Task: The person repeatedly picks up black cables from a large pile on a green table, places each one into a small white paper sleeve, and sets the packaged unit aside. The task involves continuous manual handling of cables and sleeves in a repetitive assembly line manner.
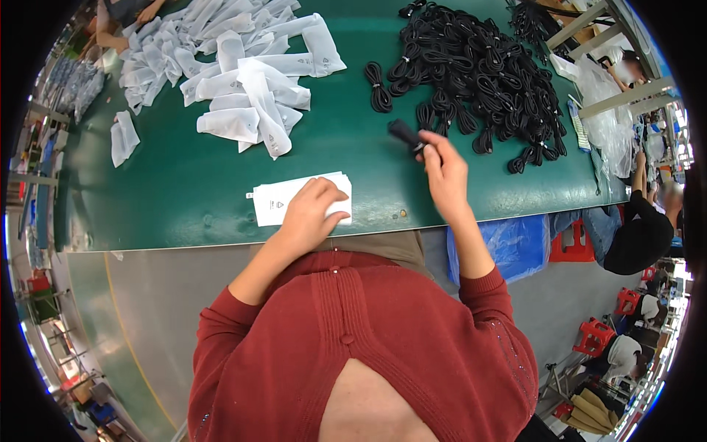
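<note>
A bundled black cable (405, 135) is pinched between the thumb and fingers of my right hand (446, 174), just above the table and a little blurred. My left hand (315, 209) rests on a stack of flat white translucent bags (272, 202) near the table's front edge. Its fingers are curved, with a gap between thumb and forefinger over the stack's right end. Beyond my right hand lies a large heap of coiled black cables (479, 66), with one bundle (378, 87) lying apart at its left. Filled white bags (258, 103) are piled at the far left.
The green table (177, 199) carries everything. One filled bag (125, 138) lies separately at left. Clear plastic sheeting (593, 81) and a metal frame (626, 96) stand at the right edge. A blue plastic-lined container (508, 247) is below the table. Another person's arm (110, 33) reaches in at far left.
</note>
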{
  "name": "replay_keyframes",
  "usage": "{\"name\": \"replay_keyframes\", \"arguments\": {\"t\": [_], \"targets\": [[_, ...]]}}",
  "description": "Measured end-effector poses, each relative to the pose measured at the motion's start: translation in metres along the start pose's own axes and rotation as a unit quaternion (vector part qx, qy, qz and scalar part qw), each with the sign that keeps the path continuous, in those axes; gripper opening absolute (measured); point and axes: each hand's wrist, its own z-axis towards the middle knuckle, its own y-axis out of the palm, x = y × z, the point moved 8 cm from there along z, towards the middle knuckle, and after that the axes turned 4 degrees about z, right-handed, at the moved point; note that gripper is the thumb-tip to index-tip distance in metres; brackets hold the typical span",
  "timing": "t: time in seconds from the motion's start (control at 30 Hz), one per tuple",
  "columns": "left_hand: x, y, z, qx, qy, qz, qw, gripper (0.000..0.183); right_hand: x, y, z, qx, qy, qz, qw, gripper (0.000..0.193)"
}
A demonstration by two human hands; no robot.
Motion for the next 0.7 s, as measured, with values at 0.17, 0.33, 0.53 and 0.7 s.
{"name": "replay_keyframes", "arguments": {"t": [0.17, 0.33, 0.53, 0.7], "targets": [[-0.010, 0.010, -0.005, 0.011, -0.035, 0.000, 0.999, 0.012, -0.005, 0.034, -0.047, -0.148, 0.113, 0.137, 0.973, 0.032], [-0.025, 0.004, -0.007, 0.037, -0.151, -0.149, 0.977, 0.007, -0.038, 0.036, -0.065, -0.153, -0.040, -0.012, 0.987, 0.027], [-0.032, 0.003, -0.011, 0.034, -0.163, -0.192, 0.967, 0.008, -0.043, 0.046, -0.070, -0.233, -0.102, -0.048, 0.966, 0.026], [0.001, -0.008, -0.001, 0.035, -0.027, -0.121, 0.992, 0.010, 0.005, 0.066, -0.079, -0.270, 0.255, 0.193, 0.908, 0.023]]}}
